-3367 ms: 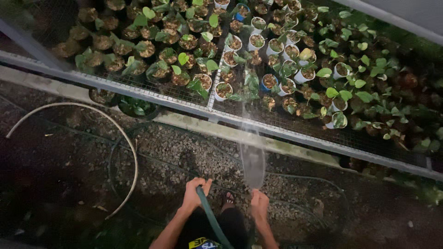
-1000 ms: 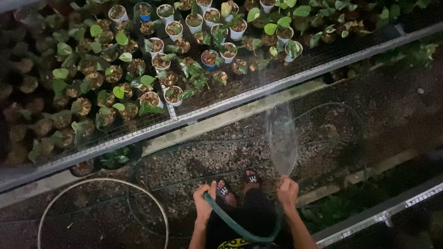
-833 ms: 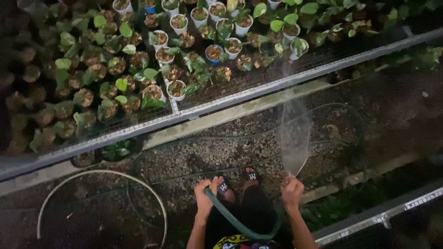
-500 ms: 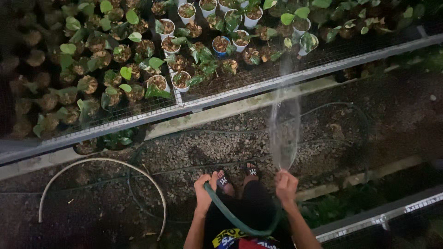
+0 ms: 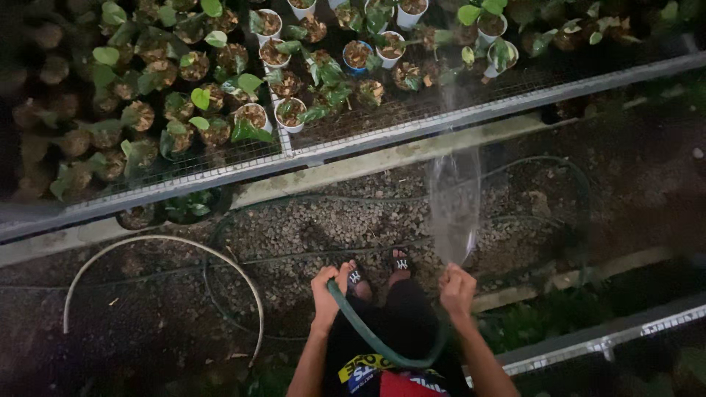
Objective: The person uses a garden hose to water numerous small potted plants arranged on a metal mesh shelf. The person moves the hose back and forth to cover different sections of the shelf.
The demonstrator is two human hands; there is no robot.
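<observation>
Green rubber garden hose (image 5: pixel 382 345) loops across the person's front in the head view, between both hands. Left hand (image 5: pixel 326 288), grip closed round the hose. Right hand (image 5: pixel 457 288), grip closed at the hose's spraying end; the nozzle itself is hidden in the fist. Fan of clear water spray (image 5: pixel 454 202) rises from that fist toward the wire-mesh metal tabletop (image 5: pixel 412 117). Spray reaches the small white and dark potted seedlings (image 5: pixel 368 55) near the tabletop's front edge. Pots there look damp, hard to confirm in this light. Dim leftward rows of brown pots (image 5: pixel 132 110) sit outside the spray, so I judge watering only partway done. Grey gravel floor (image 5: pixel 294 235) carries spare hose loops.
</observation>
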